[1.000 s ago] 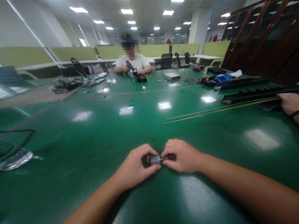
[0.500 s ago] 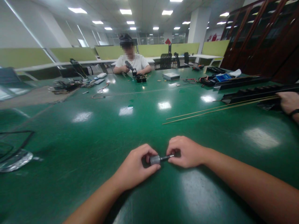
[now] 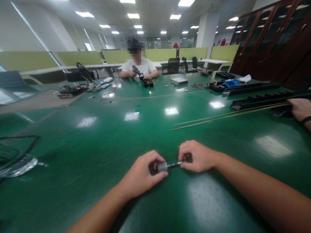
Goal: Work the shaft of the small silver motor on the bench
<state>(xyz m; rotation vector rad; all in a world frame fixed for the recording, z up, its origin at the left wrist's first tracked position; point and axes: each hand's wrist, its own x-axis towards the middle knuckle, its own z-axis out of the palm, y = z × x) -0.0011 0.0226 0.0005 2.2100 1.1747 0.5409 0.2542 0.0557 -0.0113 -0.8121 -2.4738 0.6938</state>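
Note:
Low over the green table, my left hand curls its thumb and fingers round a short grey metal cylinder. A thin dark metal shaft sticks out from the cylinder's right end. My right hand pinches the outer end of this shaft between thumb and fingers, where it looks ridged and shinier. The shaft lies nearly level, and a stretch of it shows between my hands. My left fingers partly hide the cylinder's left end, and the exact kind of part cannot be made out.
Two long thin brass-coloured rods lie ahead on the green table. At right, another person's hand is by black channel pieces. Across sits a person holding a tool. A black cable is at left.
My right hand has slid right along the shaft, away from the cylinder, so more of the shaft shows. My left hand has kept its hold in nearly the same place.

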